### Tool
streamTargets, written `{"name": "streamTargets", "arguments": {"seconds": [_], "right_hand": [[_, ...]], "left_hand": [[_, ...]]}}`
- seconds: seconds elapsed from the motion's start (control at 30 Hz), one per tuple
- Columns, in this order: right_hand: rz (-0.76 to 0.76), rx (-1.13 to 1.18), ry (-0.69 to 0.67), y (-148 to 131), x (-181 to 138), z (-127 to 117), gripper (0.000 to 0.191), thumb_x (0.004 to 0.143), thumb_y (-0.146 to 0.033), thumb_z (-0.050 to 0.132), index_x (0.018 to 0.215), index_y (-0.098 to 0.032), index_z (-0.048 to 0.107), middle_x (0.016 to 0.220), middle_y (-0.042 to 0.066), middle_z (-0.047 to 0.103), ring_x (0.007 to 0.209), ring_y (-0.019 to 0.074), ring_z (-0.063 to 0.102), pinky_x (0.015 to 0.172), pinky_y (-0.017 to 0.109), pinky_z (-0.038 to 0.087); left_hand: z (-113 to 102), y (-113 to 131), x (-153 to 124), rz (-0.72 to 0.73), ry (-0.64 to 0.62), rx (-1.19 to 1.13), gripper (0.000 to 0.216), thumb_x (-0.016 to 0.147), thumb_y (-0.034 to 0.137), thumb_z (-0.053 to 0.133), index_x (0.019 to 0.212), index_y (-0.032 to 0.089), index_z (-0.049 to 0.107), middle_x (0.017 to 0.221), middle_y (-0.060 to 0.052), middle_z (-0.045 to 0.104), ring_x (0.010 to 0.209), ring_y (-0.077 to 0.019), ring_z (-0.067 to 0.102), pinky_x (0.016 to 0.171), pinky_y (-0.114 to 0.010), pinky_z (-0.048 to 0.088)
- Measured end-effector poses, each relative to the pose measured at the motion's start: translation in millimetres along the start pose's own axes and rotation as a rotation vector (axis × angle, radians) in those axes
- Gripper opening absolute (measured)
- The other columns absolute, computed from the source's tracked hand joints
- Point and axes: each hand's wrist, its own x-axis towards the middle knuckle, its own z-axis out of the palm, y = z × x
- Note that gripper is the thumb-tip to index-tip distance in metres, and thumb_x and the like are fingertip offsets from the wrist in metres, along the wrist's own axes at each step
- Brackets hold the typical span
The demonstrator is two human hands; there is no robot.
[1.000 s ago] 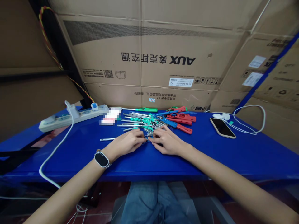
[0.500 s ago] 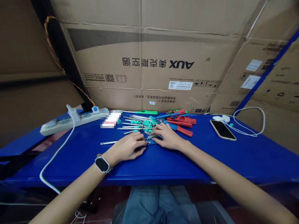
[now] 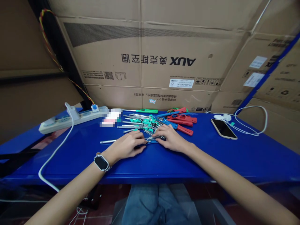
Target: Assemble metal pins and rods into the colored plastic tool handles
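My left hand [image 3: 127, 144], with a smartwatch [image 3: 101, 162] on the wrist, lies on the blue table [image 3: 211, 156] with fingers curled over a thin metal part near the heap's front edge. My right hand [image 3: 170, 139] sits just right of it, fingertips pinching a small metal clip-like piece [image 3: 156, 137]. Behind both hands lies a heap of metal rods with green handles [image 3: 140, 122]. A single metal rod [image 3: 108, 141] lies left of my left hand. Red and blue plastic handles [image 3: 181, 121] lie behind my right hand.
A white power strip [image 3: 67, 118] with a cable running off the table's front stands at the left. A phone [image 3: 223, 128] with a white charger and cord [image 3: 248, 125] lies at the right. Large cardboard boxes [image 3: 159, 59] wall in the back. My knees show under the table.
My right hand has moved a little away from me, up to the heap's edge, and now pinches a metal piece. My left hand has stayed about where it was.
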Motion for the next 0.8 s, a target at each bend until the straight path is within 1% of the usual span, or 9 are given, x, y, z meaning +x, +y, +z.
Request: {"name": "streamTargets", "arguments": {"seconds": [0.23,0.37,0.53,0.67,0.8], "right_hand": [[-0.006,0.005,-0.029,-0.4,-0.2,-0.1,0.021,0.093,-0.017,0.059,0.109,-0.023,0.072,0.105,0.006,0.069,0.105,0.0216,0.055,0.088,0.038,0.032],[-0.031,-0.031,-0.046,-1.6,-0.9,-0.7,0.023,0.095,-0.018,0.057,0.112,-0.022,0.071,0.105,0.007,0.068,0.105,0.0220,0.055,0.087,0.038,0.033],[-0.033,-0.069,-0.051,-2.9,-0.5,-0.8,0.022,0.094,-0.017,0.058,0.110,-0.023,0.073,0.103,0.007,0.067,0.104,0.0213,0.056,0.084,0.036,0.033],[-0.036,-0.081,-0.043,-3.6,-0.4,-0.1,0.022,0.094,-0.017,0.059,0.109,-0.023,0.073,0.102,0.006,0.068,0.102,0.0205,0.057,0.082,0.035,0.033],[-0.035,-0.104,-0.046,-4.3,-0.2,0.3,0.022,0.093,-0.017,0.060,0.109,-0.023,0.074,0.101,0.006,0.068,0.100,0.0197,0.059,0.081,0.035,0.031]], "left_hand": [[-0.5,-0.3,-0.2,-0.015,-0.006,-0.022,0.019,0.097,0.025,0.050,0.096,0.017,0.067,0.092,-0.007,0.062,0.085,-0.0187,0.059,0.078,-0.031,0.049],[-0.3,0.0,0.3,-0.036,0.002,-0.014,0.020,0.097,0.027,0.050,0.100,0.017,0.067,0.093,-0.007,0.063,0.087,-0.0199,0.058,0.081,-0.034,0.049],[-0.5,1.4,1.9,-0.090,0.029,0.041,0.028,0.097,0.034,0.052,0.115,0.018,0.064,0.108,-0.010,0.062,0.099,-0.0241,0.056,0.088,-0.039,0.047],[0.5,1.6,3.0,-0.080,0.003,0.069,0.027,0.099,0.036,0.049,0.110,0.019,0.068,0.108,-0.009,0.062,0.099,-0.0240,0.056,0.087,-0.039,0.047],[1.0,3.5,4.6,-0.049,-0.017,0.123,0.026,0.100,0.033,0.048,0.110,0.020,0.069,0.107,-0.009,0.061,0.096,-0.0234,0.056,0.086,-0.039,0.047]]}}
